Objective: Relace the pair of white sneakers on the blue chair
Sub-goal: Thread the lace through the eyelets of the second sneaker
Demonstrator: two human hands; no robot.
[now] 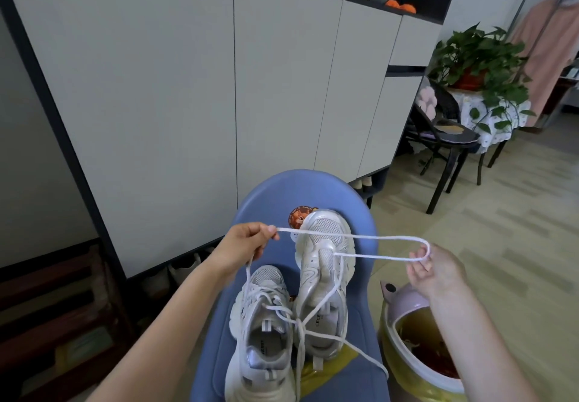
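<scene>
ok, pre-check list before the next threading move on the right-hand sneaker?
1. Left hand pinches one lace end: ok.
2. Right hand holds the lace where it loops back: ok.
3. Lace already passes through the right-hand sneaker near the toe: ok.
4. Lace free of the left-hand sneaker's laces: not ok, strands cross between the shoes.
5. Both sneakers rest on the blue chair: ok.
6. Lace tip condition: cannot tell.

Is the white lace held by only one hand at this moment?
No. The left hand pinches one part of the white lace, and the right hand holds its loop.
</scene>
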